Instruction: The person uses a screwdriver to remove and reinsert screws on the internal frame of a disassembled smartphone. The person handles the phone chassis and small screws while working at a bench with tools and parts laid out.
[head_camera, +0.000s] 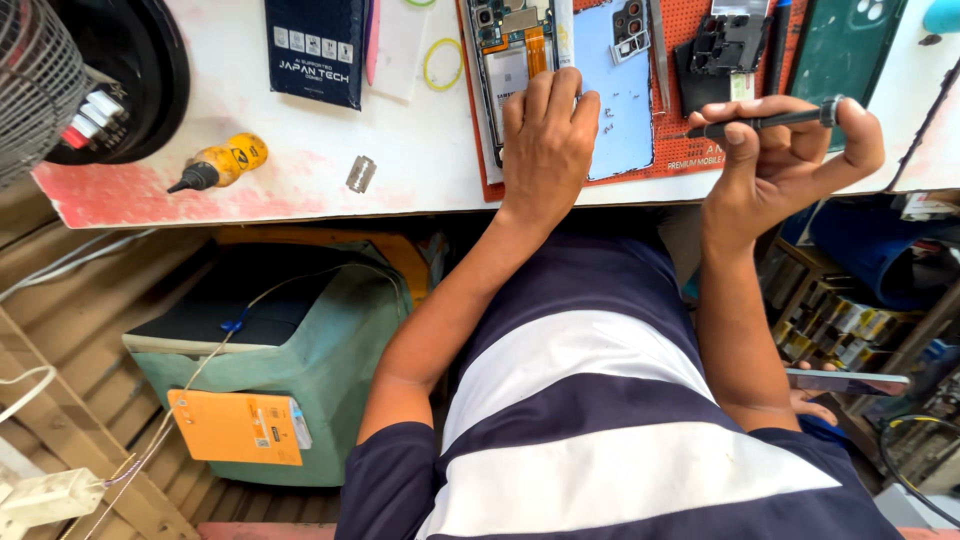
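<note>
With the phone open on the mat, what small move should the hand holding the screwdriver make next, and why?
Probably bring the screwdriver tip left, down to the opened phone. The right hand holds it above the red mat, off the phone, while the left hand steadies it.

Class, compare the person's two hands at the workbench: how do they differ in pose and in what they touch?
The left hand lies flat, palm down, pressing the opened phone on the red mat. The right hand is raised beside the mat, fingers curled round a slim black screwdriver. Both are bare.
</note>
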